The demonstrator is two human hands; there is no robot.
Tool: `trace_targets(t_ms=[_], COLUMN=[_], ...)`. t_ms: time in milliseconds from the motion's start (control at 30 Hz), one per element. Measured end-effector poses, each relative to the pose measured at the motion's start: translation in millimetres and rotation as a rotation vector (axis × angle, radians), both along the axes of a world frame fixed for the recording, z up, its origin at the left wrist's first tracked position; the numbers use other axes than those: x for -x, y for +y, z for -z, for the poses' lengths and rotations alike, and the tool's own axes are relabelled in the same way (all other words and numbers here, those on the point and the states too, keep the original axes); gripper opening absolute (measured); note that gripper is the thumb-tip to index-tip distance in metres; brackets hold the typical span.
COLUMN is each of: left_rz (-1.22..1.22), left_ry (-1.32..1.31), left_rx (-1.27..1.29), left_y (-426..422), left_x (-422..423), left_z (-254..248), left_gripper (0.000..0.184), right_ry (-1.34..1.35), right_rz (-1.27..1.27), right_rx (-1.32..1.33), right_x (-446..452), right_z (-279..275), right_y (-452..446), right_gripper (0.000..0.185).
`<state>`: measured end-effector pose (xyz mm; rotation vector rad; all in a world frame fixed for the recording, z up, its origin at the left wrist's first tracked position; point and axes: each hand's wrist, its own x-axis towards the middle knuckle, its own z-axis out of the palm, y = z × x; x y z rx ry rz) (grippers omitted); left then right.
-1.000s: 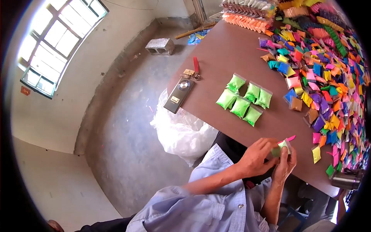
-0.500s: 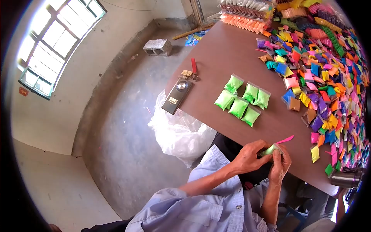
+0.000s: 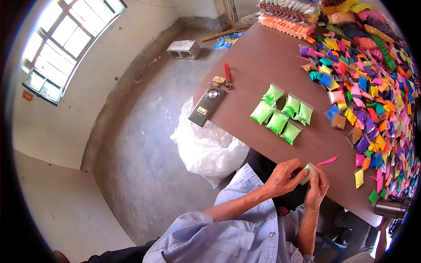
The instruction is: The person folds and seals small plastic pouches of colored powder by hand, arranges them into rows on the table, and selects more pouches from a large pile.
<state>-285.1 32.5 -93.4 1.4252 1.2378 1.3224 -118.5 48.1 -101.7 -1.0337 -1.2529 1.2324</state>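
Observation:
Near the table's front edge, my left hand point(image 3: 285, 177) and my right hand point(image 3: 317, 184) pinch a small light green packet point(image 3: 308, 172) between them, its clear top edge pointing up. Just beyond my right fingers a pink plastic strip point(image 3: 327, 161) lies on the brown table point(image 3: 245, 65). Several light green packets point(image 3: 277, 122) rest in a loose group farther up the table, some overlapping.
A large pile of coloured packets point(image 3: 364, 101) covers the table's right side, with bagged bundles point(image 3: 289, 17) behind. A phone point(image 3: 207, 105) and keys point(image 3: 218, 81) lie at the left edge. A metal cup point(image 3: 391, 207) stands at right; a white plastic bag point(image 3: 206, 153) hangs below.
The green packet has turned more upright between my hands, and my left fingers have closed in on it. The whole view has shifted slightly.

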Motion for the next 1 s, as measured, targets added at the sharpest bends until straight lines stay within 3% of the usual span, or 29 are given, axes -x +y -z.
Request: trace_targets(t_ms=[167,367,433,633,1000], left_rz=[-0.001,-0.052,-0.072,0.011,-0.006], left_ry=[-0.105,-0.003,0.027,-0.052,-0.002], left_rx=[0.035,-0.013,-0.078,0.022,-0.02], left_y=[-3,-2,-2,-1,4], left_x=[-1,-5,-4,-4,-11], left_z=[-9,6,4,-6,0], left_gripper=[0.019,0.018,0.018,0.018,0.018], right_ry=[-0.09,-0.231,-0.013,0.032,0.161], right_rz=[0.016,0.019,0.04,0.054,0.104], right_rx=[-0.028,-0.053,0.057,0.046,0.124], right_x=[-3,2,6,-4,-5], right_z=[2,-8,-8,1,7], right_y=[-1,-3,-4,-5,-4], right_gripper=[0.018,0.018,0.019,0.016,0.012])
